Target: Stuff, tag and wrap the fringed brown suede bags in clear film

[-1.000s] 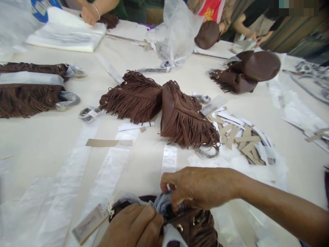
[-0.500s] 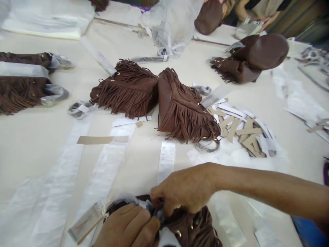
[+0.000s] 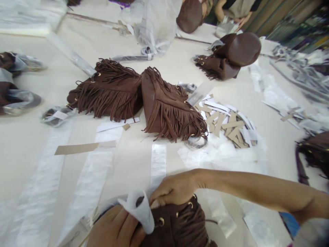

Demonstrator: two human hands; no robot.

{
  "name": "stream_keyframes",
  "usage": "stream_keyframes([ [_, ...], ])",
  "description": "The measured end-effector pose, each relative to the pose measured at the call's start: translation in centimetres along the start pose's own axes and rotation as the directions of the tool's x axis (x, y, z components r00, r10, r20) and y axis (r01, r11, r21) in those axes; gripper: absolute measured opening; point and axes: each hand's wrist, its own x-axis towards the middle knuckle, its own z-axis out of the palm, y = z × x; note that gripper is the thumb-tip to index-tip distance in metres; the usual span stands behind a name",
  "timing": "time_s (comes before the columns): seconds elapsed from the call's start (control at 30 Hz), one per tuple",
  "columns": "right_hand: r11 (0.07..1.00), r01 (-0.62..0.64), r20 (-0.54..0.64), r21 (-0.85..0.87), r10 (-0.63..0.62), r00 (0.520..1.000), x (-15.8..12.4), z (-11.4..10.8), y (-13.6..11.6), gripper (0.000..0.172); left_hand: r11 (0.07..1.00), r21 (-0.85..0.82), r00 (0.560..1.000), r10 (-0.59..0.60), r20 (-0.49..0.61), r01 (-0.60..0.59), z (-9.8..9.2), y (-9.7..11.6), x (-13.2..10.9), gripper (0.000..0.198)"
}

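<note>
A dark brown fringed bag (image 3: 177, 223) with gold eyelets lies at the bottom edge, under both my hands. My left hand (image 3: 115, 226) is curled at the bag's left end, its fingers against a white wrapping sheet (image 3: 142, 211) that stands up in a loose roll. My right hand (image 3: 174, 188) is closed at the bag's upper rim, thumb and fingers pinched together just right of the sheet. Their exact hold is partly hidden. A paper tag (image 3: 75, 233) on a string lies left of my left hand.
Two fringed bags (image 3: 110, 92) lie mid-table, beside a pile of cardboard strips (image 3: 231, 127). More brown bags (image 3: 244, 49) stand farther back and at the right edge. Flat plastic sleeves (image 3: 41, 185) cover the left front. A co-worker (image 3: 236, 13) handles something at the far side.
The view has swung right, shifting the table's things leftward. The white sheet now rises in a roll between my hands, and more of the bag's eyelets show.
</note>
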Motion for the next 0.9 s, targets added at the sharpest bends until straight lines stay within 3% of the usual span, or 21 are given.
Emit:
stream_keyframes([
  [0.1,0.977,-0.013,-0.338,-0.211,-0.060,0.939,-2.8,1.8,-1.5,0.032,0.994,0.017,0.990,-0.111,0.084,0.110,-0.8,0.8,0.7,0.021],
  [0.2,0.911,-0.139,-0.531,-0.388,-0.098,0.842,-4.7,4.8,-2.2,0.035,0.976,-0.024,0.957,-0.206,0.203,0.215,-1.7,1.5,0.5,0.027],
  [0.3,0.858,-0.286,-0.724,-0.426,-0.134,0.677,-4.7,8.5,-1.2,0.036,0.957,-0.075,0.936,-0.256,0.241,0.281,-2.4,2.3,0.1,0.029],
  [0.37,0.849,-0.306,-0.802,-0.431,-0.205,0.562,-4.0,10.6,0.2,0.031,0.944,-0.103,0.925,-0.279,0.258,0.313,-2.9,2.8,0.1,0.026],
  [0.5,0.835,-0.184,-0.810,-0.518,-0.410,0.420,-3.1,12.6,2.6,0.015,0.927,-0.129,0.893,-0.292,0.341,0.352,-3.8,3.7,0.8,0.021],
  [0.6,0.817,-0.147,-0.796,-0.557,-0.475,0.374,-3.1,12.9,3.4,0.007,0.929,-0.125,0.874,-0.275,0.400,0.349,-4.3,3.8,1.5,0.024],
  [0.77,0.794,-0.147,-0.773,-0.590,-0.503,0.387,-3.1,12.8,4.3,0.007,0.944,-0.141,0.878,-0.214,0.428,0.299,-4.2,2.8,2.6,0.063],
  [0.9,0.795,-0.157,-0.780,-0.586,-0.500,0.377,-2.9,12.8,5.1,0.008,0.937,-0.178,0.839,-0.171,0.517,0.301,-4.1,2.5,3.2,0.037],
])
